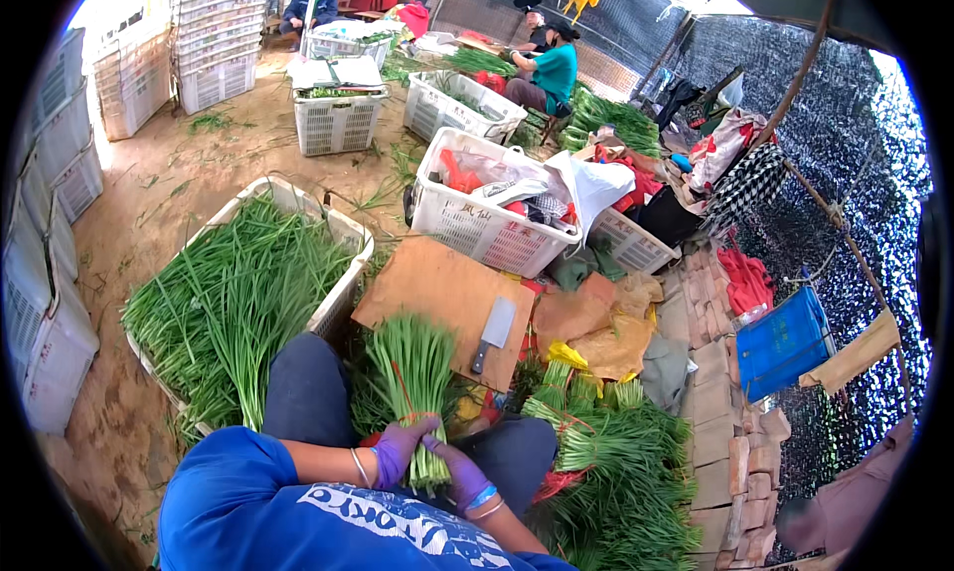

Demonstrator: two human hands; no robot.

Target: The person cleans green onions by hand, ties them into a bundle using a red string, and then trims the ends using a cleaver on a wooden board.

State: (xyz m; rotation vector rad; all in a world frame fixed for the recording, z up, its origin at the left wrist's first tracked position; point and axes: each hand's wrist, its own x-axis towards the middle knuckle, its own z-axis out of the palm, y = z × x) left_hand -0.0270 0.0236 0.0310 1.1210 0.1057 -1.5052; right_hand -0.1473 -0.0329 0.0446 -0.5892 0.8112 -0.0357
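Observation:
Between my knees stands a bundle of green chives point(412, 362), its leaves fanning upward and a red tie crossing it. My left hand point(399, 452), in a purple glove, wraps the bundle's lower part. On the bundle's right side is my right hand point(465, 475), gloved the same way and closed on it too. Just beyond lies a wooden board point(422, 283) with a cleaver point(494, 332) resting on its right part. To my right, tied chive bundles point(606, 462) are heaped, some with red ties. A crate point(343, 233) full of loose chives sits at my left.
Beyond the board stands a white crate point(487, 231) of bags and cloths. Stacked crates point(50, 303) line the left side. Farther off, a person in a green top point(555, 72) sits among greens. A brick edging point(711, 422) and a blue folded item point(785, 342) lie right.

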